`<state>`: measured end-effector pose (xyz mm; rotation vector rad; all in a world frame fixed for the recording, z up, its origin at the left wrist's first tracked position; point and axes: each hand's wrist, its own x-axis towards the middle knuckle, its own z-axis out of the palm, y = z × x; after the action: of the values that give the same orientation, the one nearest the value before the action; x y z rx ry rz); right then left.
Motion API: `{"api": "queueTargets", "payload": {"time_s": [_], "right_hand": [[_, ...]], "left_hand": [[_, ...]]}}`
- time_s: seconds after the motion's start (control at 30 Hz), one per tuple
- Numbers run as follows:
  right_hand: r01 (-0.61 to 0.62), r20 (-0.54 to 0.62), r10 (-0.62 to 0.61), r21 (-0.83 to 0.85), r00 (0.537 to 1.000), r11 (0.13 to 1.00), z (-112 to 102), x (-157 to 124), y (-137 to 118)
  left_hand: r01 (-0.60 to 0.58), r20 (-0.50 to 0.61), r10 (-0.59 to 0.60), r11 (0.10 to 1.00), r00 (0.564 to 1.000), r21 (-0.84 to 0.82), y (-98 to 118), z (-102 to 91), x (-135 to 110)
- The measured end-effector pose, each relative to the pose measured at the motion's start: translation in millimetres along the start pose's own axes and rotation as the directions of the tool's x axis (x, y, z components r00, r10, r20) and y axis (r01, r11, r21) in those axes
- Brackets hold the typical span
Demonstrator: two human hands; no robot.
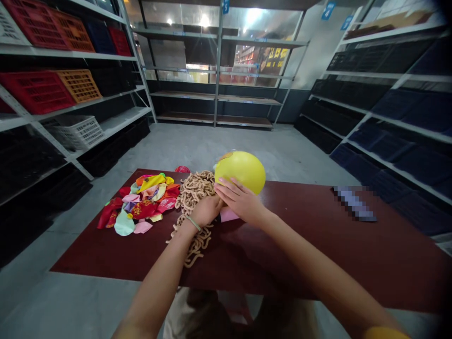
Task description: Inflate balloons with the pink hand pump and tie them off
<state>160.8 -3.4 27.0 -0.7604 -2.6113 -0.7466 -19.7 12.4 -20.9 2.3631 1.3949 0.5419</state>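
Resting flat against the near side of the yellow balloon point(243, 170), the right hand point(242, 202) has its fingers stretched out and its grip released, steadying rather than clasping. The left hand point(205, 210) sits just beside it, its grip clenched low by the balloon's near underside; what it pinches is hidden behind the knuckles, so I cannot tell. A pink piece point(229, 215) shows under both hands, touching the table point(318, 254). The yellow balloon is full and round and stands near the far edge of the table, a little right of its middle. Judging by how things lie, only this one is blown up: the heap of flat balloons point(144, 205), in red, yellow, pink and pale green, lies limp to the left, with one more red balloon point(182, 169) at the far edge. Between that heap and the hands lies a pile of tan cords point(192, 190), trailing toward the near edge. A blurred object point(354, 203) lies well apart on the right. The table is dark red-brown and glossy, standing on a grey concrete floor point(197, 146). Metal shelves line the room; those on the left carry red crates point(35, 89), an orange crate point(79, 84) and a white basket point(76, 132).
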Motion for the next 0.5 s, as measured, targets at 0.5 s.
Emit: {"api": "queueTargets", "payload": {"time_s": [0.5], "right_hand": [[0.069, -0.007, -0.070, -0.092, 0.998, 0.993, 22, 1, 39]], "left_hand": [[0.005, -0.117, -0.072, 0.873, 0.991, -0.488, 5, -7.2, 2]]}}
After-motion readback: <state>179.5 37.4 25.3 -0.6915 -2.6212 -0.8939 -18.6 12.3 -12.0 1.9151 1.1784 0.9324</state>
